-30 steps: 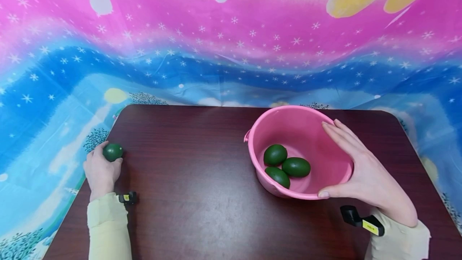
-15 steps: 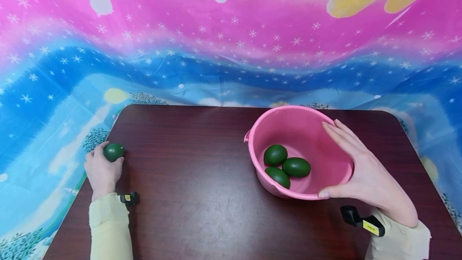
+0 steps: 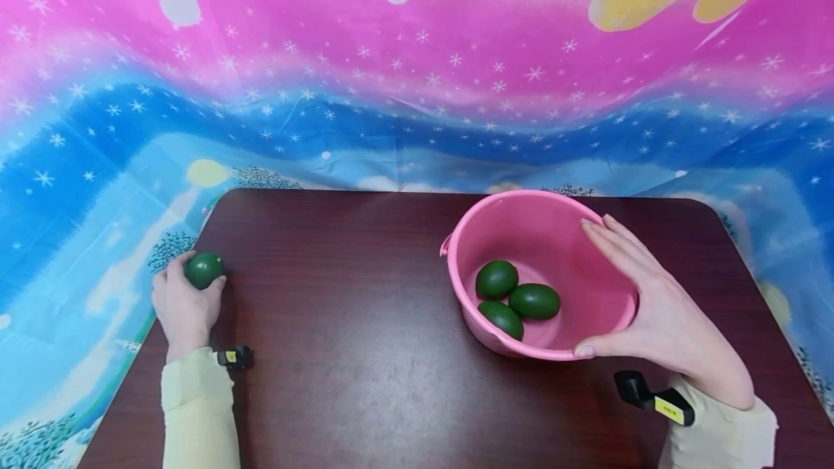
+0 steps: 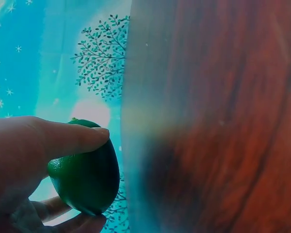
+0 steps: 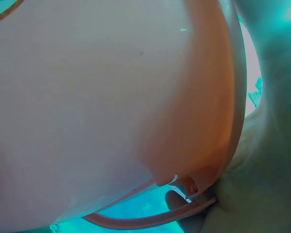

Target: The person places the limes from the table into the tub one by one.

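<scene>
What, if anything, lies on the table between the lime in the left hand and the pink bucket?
Nothing visible does. The left hand grips a lime at the table's left edge; bare tabletop runs across to the bucket, which the right hand holds tilted.

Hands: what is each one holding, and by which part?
Left hand grips a green fruit around its sides. Right hand holds the pink bucket by its near-right rim and wall.
</scene>
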Motion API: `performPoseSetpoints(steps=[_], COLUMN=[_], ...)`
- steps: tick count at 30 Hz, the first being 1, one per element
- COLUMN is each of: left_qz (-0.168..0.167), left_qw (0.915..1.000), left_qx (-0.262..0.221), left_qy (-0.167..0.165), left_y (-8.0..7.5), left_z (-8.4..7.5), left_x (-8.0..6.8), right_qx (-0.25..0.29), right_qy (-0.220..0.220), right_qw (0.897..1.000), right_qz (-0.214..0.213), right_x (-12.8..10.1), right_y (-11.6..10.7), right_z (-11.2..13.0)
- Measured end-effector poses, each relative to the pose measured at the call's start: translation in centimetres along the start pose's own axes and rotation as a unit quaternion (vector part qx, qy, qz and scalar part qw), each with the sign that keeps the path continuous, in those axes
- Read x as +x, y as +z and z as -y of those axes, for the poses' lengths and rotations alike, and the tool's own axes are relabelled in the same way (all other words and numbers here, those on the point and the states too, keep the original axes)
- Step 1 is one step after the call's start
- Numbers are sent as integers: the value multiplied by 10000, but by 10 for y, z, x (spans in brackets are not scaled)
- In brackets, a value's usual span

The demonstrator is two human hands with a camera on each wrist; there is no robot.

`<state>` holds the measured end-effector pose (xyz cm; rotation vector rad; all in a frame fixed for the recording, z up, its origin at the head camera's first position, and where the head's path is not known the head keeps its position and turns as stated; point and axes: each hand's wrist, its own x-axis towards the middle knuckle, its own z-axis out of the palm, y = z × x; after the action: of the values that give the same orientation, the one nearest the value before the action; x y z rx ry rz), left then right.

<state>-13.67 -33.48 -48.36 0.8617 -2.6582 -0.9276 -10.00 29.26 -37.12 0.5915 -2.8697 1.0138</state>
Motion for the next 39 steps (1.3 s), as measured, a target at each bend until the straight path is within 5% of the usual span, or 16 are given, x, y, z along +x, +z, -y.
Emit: performPoseSetpoints(steps=[11, 22, 39], left_qz=[-201, -708, -862], left_qw=[9995, 9938, 9863], left_qx=[-101, -245, -427], left_qy=[228, 824, 1339], left_y=[2, 10, 17], left_z=[-10, -25, -42], left_x=[-3, -5, -12], right_qx=[-35, -38, -153], right_qy=[-38, -55, 8], right_qw=[10000, 10000, 9999], right_qz=[-20, -37, -21], right_x=[0, 0, 0], right_y=[0, 0, 0], right_z=[0, -1, -1])
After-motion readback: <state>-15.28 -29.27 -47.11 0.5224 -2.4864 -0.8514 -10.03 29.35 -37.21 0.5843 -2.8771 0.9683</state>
